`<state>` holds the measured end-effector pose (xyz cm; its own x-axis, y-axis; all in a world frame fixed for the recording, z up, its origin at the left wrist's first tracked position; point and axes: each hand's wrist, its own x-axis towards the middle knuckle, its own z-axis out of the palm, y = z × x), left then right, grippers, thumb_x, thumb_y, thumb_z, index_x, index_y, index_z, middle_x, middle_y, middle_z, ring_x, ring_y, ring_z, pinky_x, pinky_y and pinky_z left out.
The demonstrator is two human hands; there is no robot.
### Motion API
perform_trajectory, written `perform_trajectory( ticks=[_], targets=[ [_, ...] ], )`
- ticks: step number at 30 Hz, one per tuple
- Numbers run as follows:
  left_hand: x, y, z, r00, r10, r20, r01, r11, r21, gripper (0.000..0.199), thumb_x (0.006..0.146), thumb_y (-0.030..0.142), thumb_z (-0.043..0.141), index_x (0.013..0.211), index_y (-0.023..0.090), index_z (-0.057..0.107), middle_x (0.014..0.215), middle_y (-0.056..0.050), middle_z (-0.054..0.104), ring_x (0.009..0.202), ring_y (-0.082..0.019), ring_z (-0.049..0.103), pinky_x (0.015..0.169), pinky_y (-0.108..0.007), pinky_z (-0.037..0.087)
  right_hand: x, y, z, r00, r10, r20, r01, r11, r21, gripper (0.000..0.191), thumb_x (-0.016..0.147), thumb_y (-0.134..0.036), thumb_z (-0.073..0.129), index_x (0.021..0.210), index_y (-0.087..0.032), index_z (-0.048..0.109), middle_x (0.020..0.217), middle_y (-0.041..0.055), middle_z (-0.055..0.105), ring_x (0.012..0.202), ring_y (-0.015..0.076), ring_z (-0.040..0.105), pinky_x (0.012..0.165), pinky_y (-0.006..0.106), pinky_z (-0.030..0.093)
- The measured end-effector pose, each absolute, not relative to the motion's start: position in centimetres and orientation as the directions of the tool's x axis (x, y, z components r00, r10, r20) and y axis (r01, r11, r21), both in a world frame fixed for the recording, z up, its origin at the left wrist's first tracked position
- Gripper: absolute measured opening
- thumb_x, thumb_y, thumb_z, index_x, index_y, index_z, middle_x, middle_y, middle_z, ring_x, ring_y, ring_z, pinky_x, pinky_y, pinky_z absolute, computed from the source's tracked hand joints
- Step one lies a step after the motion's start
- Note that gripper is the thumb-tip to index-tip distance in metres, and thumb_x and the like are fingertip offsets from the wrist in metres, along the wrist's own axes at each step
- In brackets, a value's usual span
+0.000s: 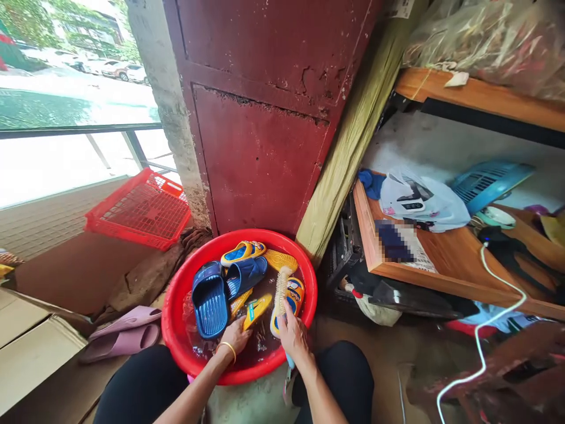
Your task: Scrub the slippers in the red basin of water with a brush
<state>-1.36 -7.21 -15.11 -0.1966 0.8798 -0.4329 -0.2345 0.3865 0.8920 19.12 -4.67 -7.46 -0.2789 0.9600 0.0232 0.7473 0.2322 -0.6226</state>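
Observation:
A red basin (pixel 170 321) of dark water stands before me with several slippers in it. My left hand (pixel 236 337) is closed on a yellow slipper (pixel 259 307) that has a small teal mark. In my right hand (pixel 292 333) is a scrub brush (pixel 281 291) with pale bristles, its far end upward. Beside the brush lies a yellow and blue slipper (pixel 295 291) with a cartoon print. Blue slippers (pixel 210 306) rest at the basin's left, and another yellow and blue one (pixel 242 252) sits at the back. The brush's handle is partly hidden by my fingers.
A red plastic crate (pixel 141 206) lies tilted at the left. Pink slippers (pixel 126 333) and a cardboard box (pixel 26 353) are on the floor. Behind the basin stands a dark red door (pixel 260 165). On the right, a wooden shelf (pixel 450 259) holds bags, with a white cable (pixel 479 347) hanging down.

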Motion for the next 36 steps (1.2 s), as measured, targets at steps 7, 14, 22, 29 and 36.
perform_trajectory(
  ticks=[7, 14, 22, 29, 36],
  targets=[
    [-1.1, -7.1, -11.1, -0.187, 0.890, -0.416, -0.554, 0.255, 0.792, 0.039, 0.069, 0.025, 0.080, 0.106, 0.015, 0.071, 0.091, -0.009, 0.078, 0.078, -0.024, 0.072, 0.072, -0.031, 0.055, 19.5, -5.1, -7.8, -0.248, 0.967, 0.056, 0.732, 0.225, -0.643, 0.051, 0.103, -0.031, 0.036, 0.151, -0.018, 0.046, 0.134, 0.0110, 0.067, 0.117, 0.0240, 0.067, 0.099, 0.032, 0.053],
    [-1.3, -7.4, -7.7, -0.203, 0.926, -0.318, -0.431, 0.208, 0.878, 0.046, 0.069, 0.034, 0.079, 0.109, 0.014, 0.070, 0.087, -0.007, 0.077, 0.070, -0.021, 0.070, 0.066, -0.033, 0.056, 19.6, -4.6, -8.8, -0.241, 0.961, 0.134, 0.711, 0.269, -0.649, 0.052, 0.103, -0.037, 0.039, 0.150, -0.017, 0.048, 0.125, 0.0123, 0.071, 0.108, 0.0241, 0.071, 0.094, 0.032, 0.055],
    [-3.9, -7.5, -8.1, -0.134, 0.923, 0.361, 0.687, -0.176, 0.705, 0.042, 0.075, 0.017, 0.055, 0.112, 0.022, 0.075, 0.119, -0.009, 0.075, 0.127, -0.033, 0.058, 0.108, -0.050, 0.047, 17.0, -6.5, -9.3, -0.284, 0.885, 0.369, 0.646, 0.461, -0.609, 0.050, 0.103, -0.031, 0.035, 0.149, -0.019, 0.050, 0.130, 0.0129, 0.068, 0.110, 0.0248, 0.070, 0.091, 0.031, 0.058],
    [-3.9, -9.1, -10.8, -0.027, 0.907, 0.421, 0.834, -0.212, 0.509, 0.050, 0.074, 0.010, 0.050, 0.117, 0.021, 0.073, 0.120, -0.010, 0.075, 0.128, -0.033, 0.058, 0.103, -0.049, 0.052, 16.7, -3.2, -7.4, -0.373, 0.869, 0.325, 0.788, 0.482, -0.384, 0.055, 0.098, -0.016, 0.040, 0.151, -0.030, 0.047, 0.102, 0.0089, 0.076, 0.081, 0.0207, 0.075, 0.075, 0.028, 0.060],
    [-3.9, -9.0, -11.6, -0.053, 0.909, 0.413, 0.802, -0.207, 0.560, 0.037, 0.075, 0.013, 0.052, 0.102, 0.020, 0.076, 0.108, -0.012, 0.078, 0.113, -0.033, 0.067, 0.097, -0.049, 0.055, 16.7, -5.2, -7.6, -0.491, 0.809, 0.322, 0.745, 0.582, -0.327, 0.058, 0.095, -0.018, 0.043, 0.152, -0.030, 0.045, 0.094, 0.0084, 0.075, 0.072, 0.0223, 0.073, 0.062, 0.028, 0.059]
  ],
)
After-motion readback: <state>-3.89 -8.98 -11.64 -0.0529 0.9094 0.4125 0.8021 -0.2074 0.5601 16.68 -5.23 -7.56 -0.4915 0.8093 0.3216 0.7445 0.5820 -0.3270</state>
